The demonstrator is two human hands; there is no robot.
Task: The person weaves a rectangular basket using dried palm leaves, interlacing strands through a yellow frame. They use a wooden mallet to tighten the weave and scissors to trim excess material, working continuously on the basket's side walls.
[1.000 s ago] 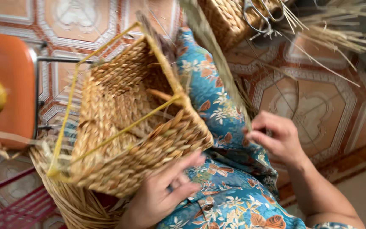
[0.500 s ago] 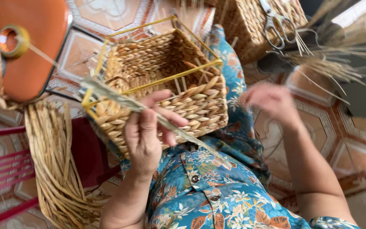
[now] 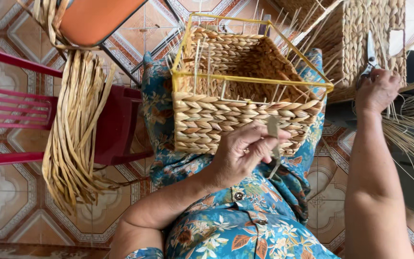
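Woven basket point(image 3: 245, 91), half-finished on its yellow wire frame point(image 3: 252, 79), rests on the lap just beyond the left hand point(image 3: 245, 153), which pinches a flat fibre strip point(image 3: 273, 128) against the basket's near wall. Right hand point(image 3: 377, 91), well apart to the right, grips scissors point(image 3: 371, 57) beside loose reeds point(image 3: 408, 129). A bundle of dried strands point(image 3: 75, 129) hangs over a red stool point(image 3: 116, 124).

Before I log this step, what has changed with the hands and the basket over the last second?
The right hand has reached away from the lap to the scissors by the second basket and now touches them. The left hand has come off the basket wall and pinches a short strand. The half-woven basket with its yellow frame stays on the lap, and the bundle of strands still hangs beside it.
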